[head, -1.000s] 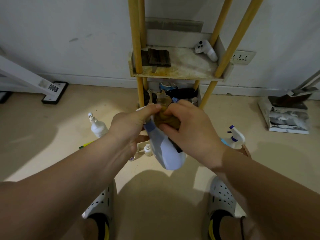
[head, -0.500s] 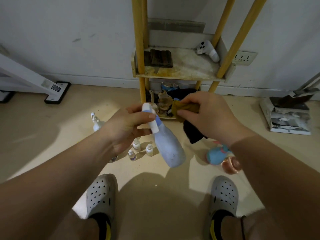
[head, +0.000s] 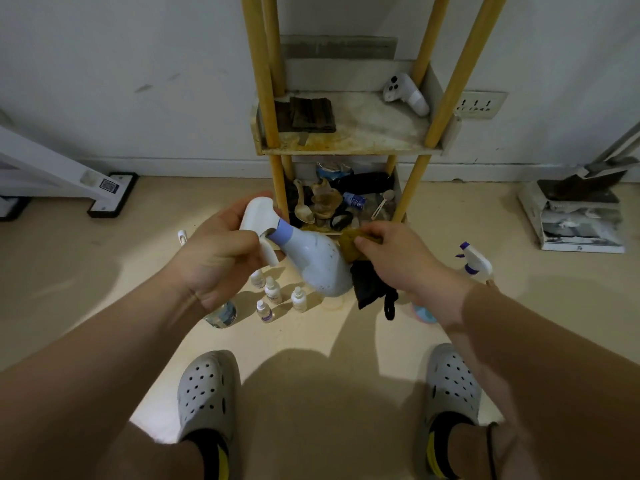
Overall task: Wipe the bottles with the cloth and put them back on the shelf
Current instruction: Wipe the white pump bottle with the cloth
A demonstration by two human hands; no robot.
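In the head view, the cloth (head: 349,244), held clear of the bottle half a second ago, now lies against the upper side of the spray bottle (head: 313,263), which has tipped further, with its nozzle toward the upper left. The bottle hangs mid-frame above the floor, below the shelf (head: 349,148). The left hand (head: 221,252) curls its fingers round the trigger head. The right hand (head: 393,259) pinches the cloth between thumb and fingers, its dark end dangling.

Both forearms reach fwd; L hand (head: 218,251) grips bottle (head: 311,261) neck, palm up; R hand (head: 398,258) pinches cloth (head: 348,245).
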